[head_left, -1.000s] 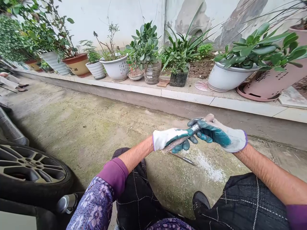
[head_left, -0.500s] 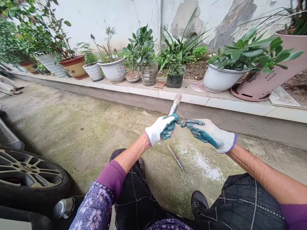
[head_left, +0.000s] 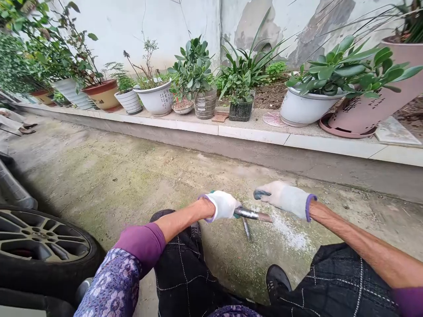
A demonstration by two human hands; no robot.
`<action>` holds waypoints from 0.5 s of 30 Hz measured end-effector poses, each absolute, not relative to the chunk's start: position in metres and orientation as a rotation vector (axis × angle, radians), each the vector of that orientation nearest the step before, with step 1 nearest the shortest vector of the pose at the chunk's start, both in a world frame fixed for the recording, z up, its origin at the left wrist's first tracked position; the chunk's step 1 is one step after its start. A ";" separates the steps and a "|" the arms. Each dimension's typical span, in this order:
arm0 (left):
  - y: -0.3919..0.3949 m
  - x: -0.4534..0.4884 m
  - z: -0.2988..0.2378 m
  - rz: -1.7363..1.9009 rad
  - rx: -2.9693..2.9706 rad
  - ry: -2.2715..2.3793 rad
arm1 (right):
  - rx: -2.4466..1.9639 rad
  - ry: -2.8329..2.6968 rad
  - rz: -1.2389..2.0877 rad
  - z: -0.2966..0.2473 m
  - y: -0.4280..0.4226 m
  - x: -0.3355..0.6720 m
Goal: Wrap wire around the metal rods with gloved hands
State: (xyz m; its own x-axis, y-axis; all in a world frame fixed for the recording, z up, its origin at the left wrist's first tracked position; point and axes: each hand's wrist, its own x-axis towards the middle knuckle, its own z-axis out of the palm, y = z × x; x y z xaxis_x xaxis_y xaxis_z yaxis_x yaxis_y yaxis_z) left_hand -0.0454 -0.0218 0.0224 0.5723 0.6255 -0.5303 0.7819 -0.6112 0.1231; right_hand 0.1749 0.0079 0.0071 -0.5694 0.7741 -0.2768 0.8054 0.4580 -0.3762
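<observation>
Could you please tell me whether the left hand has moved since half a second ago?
Yes, the left hand has moved down the picture, away from the tiled ledge.

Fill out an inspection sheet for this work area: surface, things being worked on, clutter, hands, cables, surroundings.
Surface: bare ground, rough, with greenish patches.
Job's things: stick with a silvery band, held off the ground; rod lying on the ground, partly hidden.
Clutter: white bits scattered on the ground below the hands.
Left hand: gloved hand closed around the stick.
Right hand: gloved hand apart from the stick; whether it pinches anything cannot be told.
Cables: nothing seen near the hands.
Surroundings: potted plants along a ledge; wheel at left; peeling wall behind.
</observation>
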 end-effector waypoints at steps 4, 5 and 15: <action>-0.027 -0.060 0.049 -0.142 1.965 1.081 | 1.490 2.630 -1.366 0.018 0.013 0.181; -0.027 -0.062 0.054 -0.031 1.792 1.071 | 1.566 2.555 -1.509 0.020 0.012 0.180; 0.018 -0.062 0.027 0.258 1.792 1.434 | 1.596 2.683 -1.019 0.013 0.001 0.140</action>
State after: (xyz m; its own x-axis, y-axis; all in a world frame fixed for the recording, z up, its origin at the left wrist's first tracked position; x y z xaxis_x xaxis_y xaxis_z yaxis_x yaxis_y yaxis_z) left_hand -0.0617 0.0181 0.0272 0.3340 0.8887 -0.3142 0.7236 -0.0281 0.6896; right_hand 0.1399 0.0012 0.0133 -0.5201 0.8340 -0.1842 0.7461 0.3387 -0.5732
